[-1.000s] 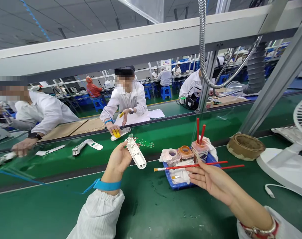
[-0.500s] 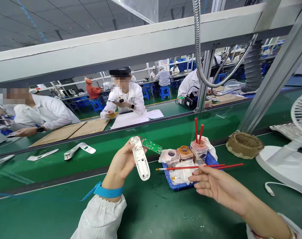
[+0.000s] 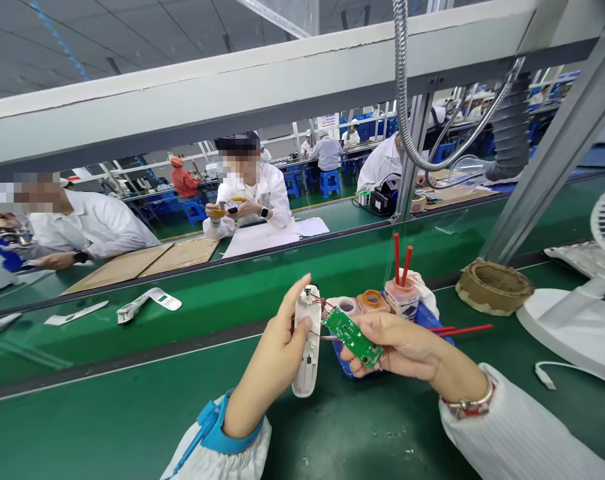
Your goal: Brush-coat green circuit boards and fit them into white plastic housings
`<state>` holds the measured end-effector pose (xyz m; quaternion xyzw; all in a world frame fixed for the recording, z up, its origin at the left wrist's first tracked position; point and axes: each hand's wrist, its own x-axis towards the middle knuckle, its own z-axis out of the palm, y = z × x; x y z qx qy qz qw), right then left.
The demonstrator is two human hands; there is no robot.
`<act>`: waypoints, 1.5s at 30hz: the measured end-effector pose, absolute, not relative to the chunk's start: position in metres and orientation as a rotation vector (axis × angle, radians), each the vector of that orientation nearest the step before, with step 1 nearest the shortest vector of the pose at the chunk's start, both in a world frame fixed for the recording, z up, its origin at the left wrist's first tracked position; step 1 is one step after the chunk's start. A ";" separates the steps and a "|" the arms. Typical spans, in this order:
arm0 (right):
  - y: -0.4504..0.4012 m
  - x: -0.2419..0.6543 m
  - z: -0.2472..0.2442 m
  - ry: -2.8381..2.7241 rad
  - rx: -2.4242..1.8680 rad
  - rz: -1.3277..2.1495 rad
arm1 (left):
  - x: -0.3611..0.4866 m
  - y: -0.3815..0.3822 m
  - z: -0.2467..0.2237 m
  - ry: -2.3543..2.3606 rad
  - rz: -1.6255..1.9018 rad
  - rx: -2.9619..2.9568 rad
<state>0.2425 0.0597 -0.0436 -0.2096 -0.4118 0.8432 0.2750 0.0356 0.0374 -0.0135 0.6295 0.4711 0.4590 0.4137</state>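
My left hand (image 3: 282,333) is closed around a long white plastic housing (image 3: 307,373), its thumb lying over the inner side. Between the fingers and thumb of my right hand (image 3: 392,343) is a green circuit board (image 3: 350,330), held by its lower right end. Thin wires (image 3: 325,307) run from the board to the top of the housing. Behind my right hand stands a blue tray (image 3: 427,319), partly hidden, with small jars (image 3: 375,300) and red-handled brushes (image 3: 406,263) in it.
On the green conveyor lie a white housing part (image 3: 147,303) and a flat white strip (image 3: 77,313). To the right are a tape roll (image 3: 495,290), a white fan (image 3: 557,320) and a cable plug (image 3: 545,377). Across the belt a co-worker (image 3: 262,193) handles a part.
My right hand has moved left from the tray and taken hold of the circuit board. My left hand has shifted right and turned the housing more upright, thumb now across it.
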 end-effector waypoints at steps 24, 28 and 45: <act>0.058 0.225 -0.031 -1.768 -1.102 1.324 | 0.045 0.047 -0.027 1.342 1.446 1.714; 0.052 0.229 -0.022 -1.708 -1.033 1.454 | 0.042 0.048 -0.032 1.236 1.434 1.696; 0.020 0.201 -0.009 -1.728 -1.133 1.227 | 0.050 0.046 -0.031 1.442 1.429 2.275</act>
